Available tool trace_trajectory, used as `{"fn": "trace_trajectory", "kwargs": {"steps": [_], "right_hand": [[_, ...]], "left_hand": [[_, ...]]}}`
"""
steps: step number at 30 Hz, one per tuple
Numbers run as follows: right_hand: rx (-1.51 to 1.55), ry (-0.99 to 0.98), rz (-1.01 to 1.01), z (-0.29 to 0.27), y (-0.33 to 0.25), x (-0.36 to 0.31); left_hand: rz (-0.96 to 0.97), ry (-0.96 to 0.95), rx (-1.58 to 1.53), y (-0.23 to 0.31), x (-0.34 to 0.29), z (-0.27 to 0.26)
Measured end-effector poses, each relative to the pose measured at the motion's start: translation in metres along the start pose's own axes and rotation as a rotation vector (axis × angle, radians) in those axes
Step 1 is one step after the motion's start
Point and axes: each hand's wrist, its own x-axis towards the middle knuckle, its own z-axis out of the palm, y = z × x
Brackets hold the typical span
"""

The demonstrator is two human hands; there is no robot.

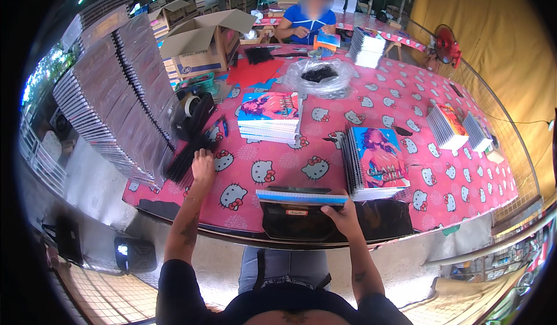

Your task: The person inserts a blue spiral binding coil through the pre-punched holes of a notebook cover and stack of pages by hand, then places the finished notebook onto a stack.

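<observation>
My left hand [203, 165] reaches to a pile of black plastic binding coils [187, 158] at the left edge of the table. Its fingers are curled in on the near end of the pile; how many coils they pinch is hidden. In my right hand [343, 216] is an unbound notebook [301, 197], gripped at its right end with the thumb in front and held on edge by the table's front rim. A stack of notebooks with black coils and a pink-and-blue cover [380, 159] lies just beyond that hand. Farther back sits a stack without visible coils [270, 116].
Tall stacks of coiled notebooks [110, 93] rise at the left, beside a tape dispenser [194, 113]. Behind stand an open carton [200, 43] and a plastic bag of black coils [319, 78]. Across the pink table [316, 168] a person [310, 20] handles a notebook.
</observation>
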Motion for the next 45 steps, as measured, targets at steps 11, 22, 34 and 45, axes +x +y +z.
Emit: {"fn": "trace_trajectory", "kwargs": {"steps": [11,22,34,45], "right_hand": [[-0.782,-0.064,-0.709,0.076,-0.129,0.009],[-0.857,-0.116,-0.556,0.112,-0.080,0.060],[-0.848,-0.131,-0.522,0.113,-0.085,0.055],[-0.814,-0.107,-0.561,0.113,-0.088,0.054]], "left_hand": [[0.015,0.177,-0.547,0.071,-0.014,-0.099],[0.020,0.082,-1.118,0.115,-0.080,-0.209],[-0.035,0.026,-0.782,0.121,-0.081,-0.210],[0.102,0.017,-1.160,0.120,-0.075,-0.214]]}}
